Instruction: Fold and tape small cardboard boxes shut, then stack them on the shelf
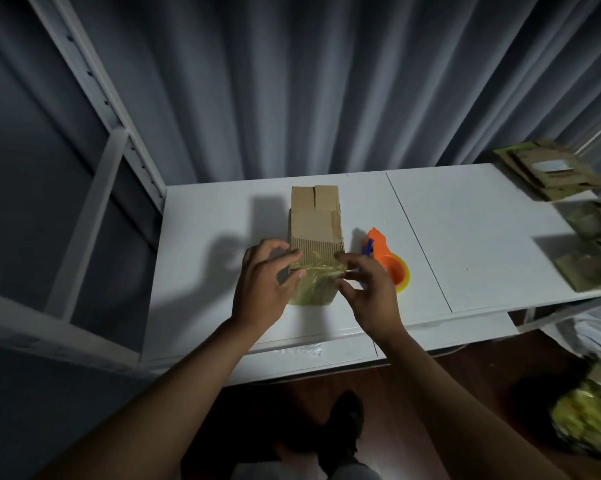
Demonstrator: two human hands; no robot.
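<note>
White table (465,237) before a grey curtain (292,81). Cardboard box (314,220) lies at centre, far flaps open. Left hand (262,289) and right hand (370,292) press yellowish tape (321,268) on its near end, fingers spread. Orange tape dispenser (384,258) just right.

The cardboard box (314,233) is showing matt brown paper, its top layer torn to ribbed corrugation, with glossy yellowish tape (314,285) wrinkling over its near end. The tape dispenser (384,258) is gleaming as smooth orange plastic on the matt white shelf board (482,237).
</note>
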